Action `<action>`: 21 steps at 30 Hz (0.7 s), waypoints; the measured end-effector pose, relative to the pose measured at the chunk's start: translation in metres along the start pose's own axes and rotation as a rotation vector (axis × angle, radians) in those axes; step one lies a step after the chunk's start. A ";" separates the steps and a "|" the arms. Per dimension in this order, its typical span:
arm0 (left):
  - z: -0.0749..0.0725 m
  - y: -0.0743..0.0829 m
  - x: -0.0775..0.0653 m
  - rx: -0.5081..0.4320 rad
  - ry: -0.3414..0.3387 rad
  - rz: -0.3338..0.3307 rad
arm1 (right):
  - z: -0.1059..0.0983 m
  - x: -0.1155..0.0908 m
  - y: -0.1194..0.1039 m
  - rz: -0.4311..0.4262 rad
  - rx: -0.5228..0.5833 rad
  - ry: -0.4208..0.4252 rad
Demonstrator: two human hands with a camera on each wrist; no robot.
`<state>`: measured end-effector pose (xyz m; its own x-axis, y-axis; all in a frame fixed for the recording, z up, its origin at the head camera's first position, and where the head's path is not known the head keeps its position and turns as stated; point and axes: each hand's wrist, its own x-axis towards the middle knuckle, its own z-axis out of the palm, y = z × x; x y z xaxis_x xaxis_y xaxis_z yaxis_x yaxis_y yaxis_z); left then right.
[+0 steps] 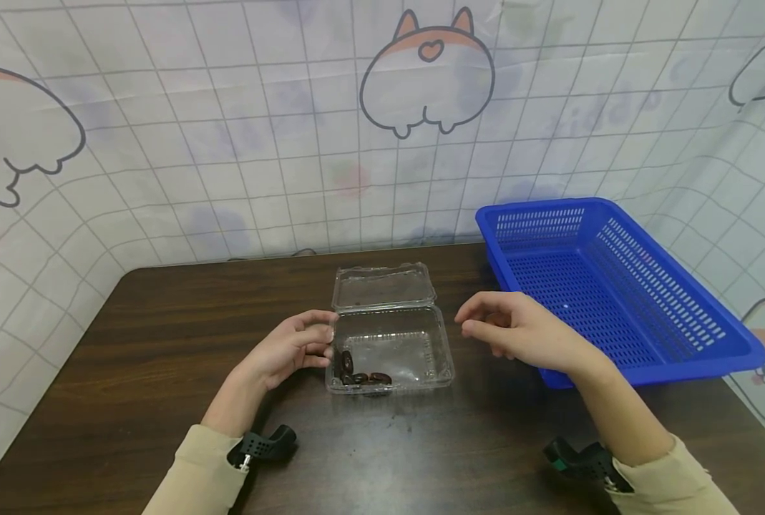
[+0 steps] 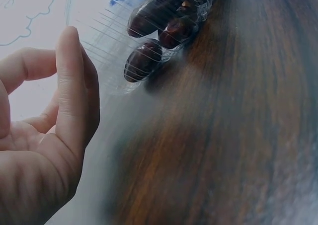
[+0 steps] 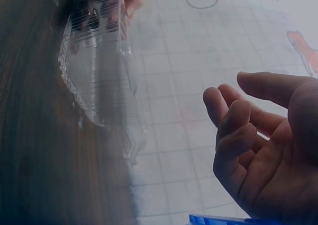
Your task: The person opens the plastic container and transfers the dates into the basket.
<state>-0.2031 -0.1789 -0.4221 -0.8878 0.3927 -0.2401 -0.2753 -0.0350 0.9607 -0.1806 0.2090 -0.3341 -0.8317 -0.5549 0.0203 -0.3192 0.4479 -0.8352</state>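
A clear plastic clamshell box sits on the table, its lid folded back toward the wall. Several dark brown dates lie in its front left corner; the left wrist view shows the dates through the ribbed wall. My left hand is at the box's left side, thumb and fingertips at the wall; whether they press on it is hard to tell. To the right of the box, my right hand hovers with loosely bent fingers and nothing in them.
A large blue plastic basket with slotted walls stands at the right, just beyond my right hand. The dark wooden table backs onto a white gridded wall covering. Dark wrist mounts are on both forearms.
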 end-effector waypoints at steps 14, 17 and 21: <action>0.000 0.001 0.000 -0.012 -0.002 0.000 | 0.007 0.006 -0.002 -0.021 0.003 -0.040; 0.001 0.001 0.000 -0.015 0.000 0.001 | 0.009 0.007 -0.003 -0.022 0.001 -0.045; 0.000 0.000 0.001 -0.014 0.001 0.003 | 0.013 0.009 -0.005 -0.025 0.001 -0.056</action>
<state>-0.2038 -0.1789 -0.4225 -0.8890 0.3913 -0.2379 -0.2781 -0.0486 0.9593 -0.1810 0.1925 -0.3374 -0.7967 -0.6043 0.0100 -0.3389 0.4330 -0.8353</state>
